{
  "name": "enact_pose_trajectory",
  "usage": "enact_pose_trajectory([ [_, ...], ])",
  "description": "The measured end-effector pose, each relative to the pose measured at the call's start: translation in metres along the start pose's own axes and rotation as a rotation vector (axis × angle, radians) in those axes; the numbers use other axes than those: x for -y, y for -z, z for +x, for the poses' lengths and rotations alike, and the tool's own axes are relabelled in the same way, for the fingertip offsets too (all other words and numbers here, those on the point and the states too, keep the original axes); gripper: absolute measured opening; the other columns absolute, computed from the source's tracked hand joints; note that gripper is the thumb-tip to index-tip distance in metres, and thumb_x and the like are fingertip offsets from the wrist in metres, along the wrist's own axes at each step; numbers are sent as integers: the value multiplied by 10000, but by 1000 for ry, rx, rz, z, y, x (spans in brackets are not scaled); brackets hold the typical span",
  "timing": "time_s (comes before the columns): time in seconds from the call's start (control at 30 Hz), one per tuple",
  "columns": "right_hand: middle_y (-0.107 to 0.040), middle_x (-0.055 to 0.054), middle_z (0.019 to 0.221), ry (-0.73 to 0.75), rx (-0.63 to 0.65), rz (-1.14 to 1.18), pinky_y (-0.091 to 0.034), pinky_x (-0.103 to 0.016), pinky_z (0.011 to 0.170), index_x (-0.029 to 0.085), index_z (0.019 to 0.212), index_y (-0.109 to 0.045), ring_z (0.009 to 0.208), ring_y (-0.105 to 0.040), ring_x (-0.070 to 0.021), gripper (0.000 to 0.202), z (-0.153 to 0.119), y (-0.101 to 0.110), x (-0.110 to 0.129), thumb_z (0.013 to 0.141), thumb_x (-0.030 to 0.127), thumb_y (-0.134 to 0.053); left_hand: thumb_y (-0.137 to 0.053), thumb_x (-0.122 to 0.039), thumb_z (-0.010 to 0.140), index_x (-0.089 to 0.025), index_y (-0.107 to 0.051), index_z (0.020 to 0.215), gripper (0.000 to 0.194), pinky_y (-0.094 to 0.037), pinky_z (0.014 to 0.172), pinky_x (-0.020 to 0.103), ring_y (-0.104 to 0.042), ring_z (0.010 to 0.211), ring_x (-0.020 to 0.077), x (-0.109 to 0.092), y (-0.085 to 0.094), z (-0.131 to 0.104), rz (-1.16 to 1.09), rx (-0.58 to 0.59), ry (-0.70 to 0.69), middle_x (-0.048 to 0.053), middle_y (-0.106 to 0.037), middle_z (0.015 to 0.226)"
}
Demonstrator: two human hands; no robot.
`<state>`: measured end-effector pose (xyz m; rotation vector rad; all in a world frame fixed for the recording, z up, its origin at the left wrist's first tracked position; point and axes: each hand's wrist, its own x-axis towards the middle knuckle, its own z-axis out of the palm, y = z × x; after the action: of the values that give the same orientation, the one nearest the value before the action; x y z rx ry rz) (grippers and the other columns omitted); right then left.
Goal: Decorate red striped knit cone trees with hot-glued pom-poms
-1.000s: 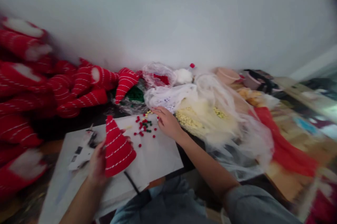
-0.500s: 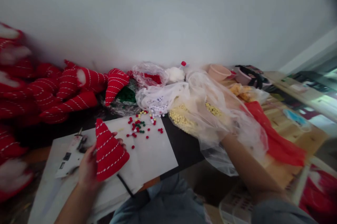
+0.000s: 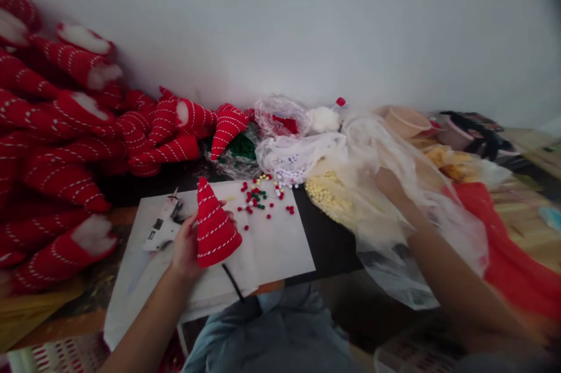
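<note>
My left hand (image 3: 187, 244) is wrapped round a red cone hat (image 3: 215, 227) with white dashed stripes, held upright with a black stick below it. My right hand (image 3: 388, 183) reaches into a large clear plastic bag (image 3: 394, 244) of pale yellow pompoms (image 3: 328, 194); its fingers are hidden by the film. Loose red, green, white and yellow pompoms (image 3: 258, 200) lie on the white board (image 3: 280, 244). A white glue gun (image 3: 163, 230) rests left of my left hand.
Stuffed red striped cones (image 3: 79, 156) are heaped at the left. Behind the board lie bags of white pompoms (image 3: 291, 168) and green ones (image 3: 239, 148). Red cloth (image 3: 504, 238) and a peach bowl (image 3: 405, 121) are at the right.
The view has turned left, so things sit further right and more of the red heap shows. My left hand still holds the cone; my right hand remains in the bag.
</note>
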<state>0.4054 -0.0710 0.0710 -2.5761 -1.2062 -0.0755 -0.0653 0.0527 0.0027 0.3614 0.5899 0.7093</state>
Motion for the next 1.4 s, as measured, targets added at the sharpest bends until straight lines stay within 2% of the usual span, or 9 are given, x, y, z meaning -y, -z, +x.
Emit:
enact_pose_trajectory([
  [0.17,-737,-161,798,-83,-45,-75,-439,-362,706,122,950,-767,714,-630,-191,314,14,65,-6,1058,287,-523,-679,-405,818,-138,-719,1148,427,-646,826,470,-774,872,319,0,2,1,-38,8,-18,156,-789,972],
  [0.3,-717,-128,769,19,-212,-20,-375,-329,660,130,1040,-753,618,-533,-141,385,3,93,45,1071,402,-482,-648,-418,833,-148,-687,1244,494,-624,886,523,-773,923,348,0,7,2,-45,5,-2,148,-787,986],
  [0.4,-737,-89,848,274,-108,132,-419,-298,703,159,1041,-744,704,-604,-168,359,-18,58,116,1069,410,-490,-643,-417,832,-149,-668,1282,524,-619,898,525,-773,942,351,-1,7,2,-49,6,18,146,-790,987],
  [0.6,-732,-125,1058,511,169,77,-491,-333,773,182,1113,-737,891,-688,-258,347,-57,-75,222,1087,373,-448,-655,-392,833,-144,-682,1228,467,-615,914,493,-765,996,343,1,2,0,-84,21,15,134,-789,989],
  [0.77,-662,-153,1371,634,204,75,-479,-458,1048,209,1299,-696,1256,-606,-335,379,-67,-121,220,1054,439,-523,-653,-384,835,-145,-676,1247,478,-614,910,483,-760,1005,339,1,0,-2,-85,42,0,131,-786,1025],
  [0.93,-346,-117,1710,753,288,90,-192,-604,1282,247,1598,-430,1598,-255,-342,611,-74,-131,197,1060,533,-468,-651,-383,846,-151,-662,1298,508,-612,909,480,-759,1000,338,2,-2,-1,-96,57,-21,130,-783,1031],
  [1.13,-245,-116,1744,731,351,68,-129,-680,1271,293,1628,-381,1626,-143,-389,661,-85,-129,191,1034,539,-535,-651,-397,844,-148,-710,1167,413,-609,913,487,-759,987,341,2,3,0,-81,10,3,123,-781,951],
  [1.27,-282,-129,1732,709,373,65,-225,-754,1205,346,1582,-460,1587,-252,-439,596,-77,-107,196,1023,523,-565,-659,-393,848,-166,-703,1198,419,-600,937,496,-753,1016,345,2,3,0,-105,48,9,118,-779,974],
  [1.4,-582,-169,1509,702,235,20,-439,-534,1143,233,1398,-675,1374,-562,-350,437,-32,-76,219,1081,420,-440,-681,-367,840,-163,-685,1245,453,-598,938,490,-756,1007,341,2,3,1,-117,76,18,119,-779,995],
])
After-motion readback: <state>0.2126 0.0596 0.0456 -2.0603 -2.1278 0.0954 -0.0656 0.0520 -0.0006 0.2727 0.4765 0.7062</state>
